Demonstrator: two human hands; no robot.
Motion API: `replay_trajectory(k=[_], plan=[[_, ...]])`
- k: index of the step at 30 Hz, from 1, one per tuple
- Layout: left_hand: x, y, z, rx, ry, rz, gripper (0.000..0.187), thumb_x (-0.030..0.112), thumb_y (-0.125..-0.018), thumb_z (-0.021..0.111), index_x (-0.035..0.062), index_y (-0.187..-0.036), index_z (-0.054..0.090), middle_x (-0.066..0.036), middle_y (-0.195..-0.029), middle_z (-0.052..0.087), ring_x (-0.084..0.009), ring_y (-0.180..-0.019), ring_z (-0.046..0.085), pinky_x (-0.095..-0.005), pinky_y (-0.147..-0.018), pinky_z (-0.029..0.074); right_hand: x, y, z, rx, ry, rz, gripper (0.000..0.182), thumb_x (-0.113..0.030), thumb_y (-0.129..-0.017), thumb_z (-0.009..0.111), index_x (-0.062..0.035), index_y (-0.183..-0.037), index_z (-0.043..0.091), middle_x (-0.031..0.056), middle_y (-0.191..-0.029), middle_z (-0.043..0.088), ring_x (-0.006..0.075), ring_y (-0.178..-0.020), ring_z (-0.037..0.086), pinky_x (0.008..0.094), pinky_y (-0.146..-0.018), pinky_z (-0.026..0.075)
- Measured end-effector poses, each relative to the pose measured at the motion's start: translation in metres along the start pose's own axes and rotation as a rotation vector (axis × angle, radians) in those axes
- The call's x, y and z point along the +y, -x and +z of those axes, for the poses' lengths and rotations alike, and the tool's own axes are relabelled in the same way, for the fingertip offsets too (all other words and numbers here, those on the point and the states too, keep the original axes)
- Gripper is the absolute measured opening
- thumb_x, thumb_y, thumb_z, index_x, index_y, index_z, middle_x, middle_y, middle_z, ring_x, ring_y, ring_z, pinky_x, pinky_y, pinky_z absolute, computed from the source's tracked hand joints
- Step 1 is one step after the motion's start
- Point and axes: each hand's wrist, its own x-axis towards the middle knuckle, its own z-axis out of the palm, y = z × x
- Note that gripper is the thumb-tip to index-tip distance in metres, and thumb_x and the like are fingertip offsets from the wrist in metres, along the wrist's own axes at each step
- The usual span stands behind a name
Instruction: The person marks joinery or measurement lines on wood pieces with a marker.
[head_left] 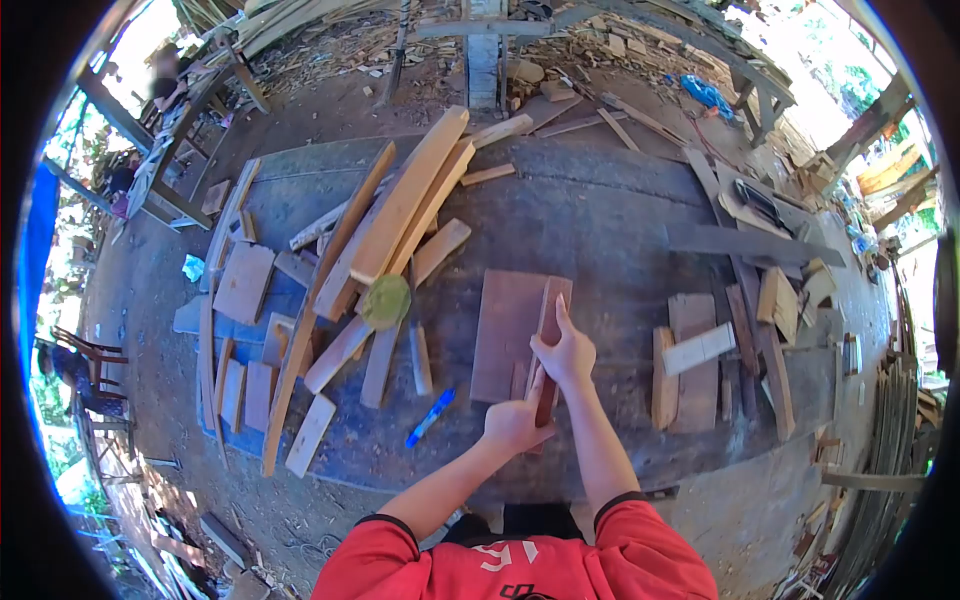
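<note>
A narrow reddish-brown wooden block (551, 306) stands on edge, slightly tilted, at the right side of a flat reddish-brown board (505, 318) on the dark table. My right hand (568, 352) is closed around the block's right side, its thumb pointing up along the wood. Lower down, my left hand (512, 426) is closed at the near end of the block, beside a small wooden piece (519, 381). The fingers of both hands are partly hidden by the wood. A blue marker (431, 417) lies on the table left of my left hand.
Long planks and offcuts (410, 210) pile up on the table's left, with a round greenish piece (386, 302) among them. At the right lie wooden blocks (690, 350) and a handsaw (755, 242). A person (168, 88) sits in the left background.
</note>
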Motion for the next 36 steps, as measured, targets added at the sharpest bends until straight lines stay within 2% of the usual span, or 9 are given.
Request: replay_trajectory(k=[6,10,15,17,22,24,26,31,36], plan=[[-0.026,-0.184,-0.032,0.077,0.011,-0.013,0.096,0.041,-0.064,0.065,0.0099,-0.142,0.020,-0.015,-0.066,0.063,-0.0327,-0.059,0.062,-0.0417,-0.057,0.050,0.007,-0.196,0.007,0.145,0.081,-0.115,0.079,-0.042,-0.065,0.065,-0.0237,-0.136,0.038,0.0151,-0.084,0.066,0.0322,-0.078,0.064,0.0407,-0.068,0.050],[-0.010,-0.211,-0.064,0.069,-0.064,-0.043,0.092,0.037,-0.064,0.065,0.0120,-0.141,0.022,-0.012,-0.068,0.064,-0.0306,-0.060,0.062,-0.0409,-0.055,0.050,-0.009,-0.223,-0.019,0.180,0.097,-0.060,0.078,-0.043,-0.065,0.065,-0.0236,-0.136,0.038,0.0144,-0.087,0.066,0.0315,-0.080,0.064,0.0410,-0.068,0.050],[-0.005,-0.133,-0.042,0.236,0.007,0.060,0.091,0.039,-0.065,0.066,0.0135,-0.142,0.023,-0.010,-0.058,0.060,-0.0306,-0.050,0.059,-0.0416,-0.048,0.047,-0.012,-0.143,-0.028,0.328,-0.042,-0.170,0.077,-0.043,-0.066,0.066,-0.0232,-0.135,0.039,0.0138,-0.077,0.066,0.0324,-0.071,0.064,0.0407,-0.064,0.050],[0.001,-0.077,-0.024,0.238,0.025,0.089,0.091,0.039,-0.066,0.066,0.0128,-0.141,0.024,-0.011,-0.056,0.059,-0.0301,-0.049,0.059,-0.0419,-0.046,0.046,-0.011,-0.081,-0.031,0.184,-0.045,-0.080,0.078,-0.039,-0.068,0.069,-0.0246,-0.137,0.036,0.0170,-0.089,0.065,0.0336,-0.083,0.063,0.0390,-0.073,0.050],[0.008,0.068,0.015,0.061,0.077,0.117,0.092,0.038,-0.063,0.068,0.0077,-0.140,0.026,-0.010,-0.053,0.057,-0.0285,-0.045,0.057,-0.0389,-0.043,0.046,0.020,0.074,0.002,0.111,-0.020,0.010,0.079,-0.037,-0.067,0.070,-0.0226,-0.137,0.037,0.0173,-0.084,0.065,0.0345,-0.078,0.064,0.0380,-0.069,0.050],[0.009,0.102,0.021,0.052,0.074,0.136,0.093,0.038,-0.063,0.068,0.0070,-0.140,0.027,-0.010,-0.053,0.057,-0.0280,-0.044,0.057,-0.0379,-0.043,0.046,0.028,0.113,0.010,0.175,-0.055,-0.023,0.079,-0.039,-0.066,0.069,-0.0183,-0.136,0.039,0.0158,-0.070,0.064,0.0326,-0.067,0.064,0.0391,-0.062,0.050],[0.014,0.129,0.021,0.001,0.127,0.125,0.092,0.039,-0.063,0.068,0.0062,-0.139,0.028,-0.010,-0.052,0.057,-0.0269,-0.043,0.057,-0.0369,-0.041,0.045,0.029,0.137,0.012,0.152,-0.054,-0.023,0.079,-0.038,-0.066,0.069,-0.0172,-0.136,0.039,0.0160,-0.070,0.063,0.0322,-0.066,0.064,0.0382,-0.062,0.049],[0.020,0.127,0.019,0.008,0.087,0.093,0.097,0.041,-0.060,0.072,0.0061,-0.139,0.028,-0.007,-0.051,0.057,-0.0259,-0.043,0.057,-0.0366,-0.042,0.045,0.027,0.132,0.010,0.085,-0.022,-0.040,0.080,-0.039,-0.069,0.067,-0.0168,-0.138,0.035,0.0153,-0.068,0.063,0.0304,-0.064,0.063,0.0376,-0.065,0.046],[0.010,0.050,0.017,-0.044,0.028,0.037,0.100,0.042,-0.061,0.071,0.0067,-0.141,0.024,-0.008,-0.052,0.058,-0.0260,-0.043,0.057,-0.0374,-0.041,0.045,0.024,0.055,0.012,0.066,0.067,-0.081,0.081,-0.041,-0.070,0.064,-0.0183,-0.140,0.031,0.0136,-0.067,0.063,0.0303,-0.065,0.063,0.0390,-0.067,0.044]])
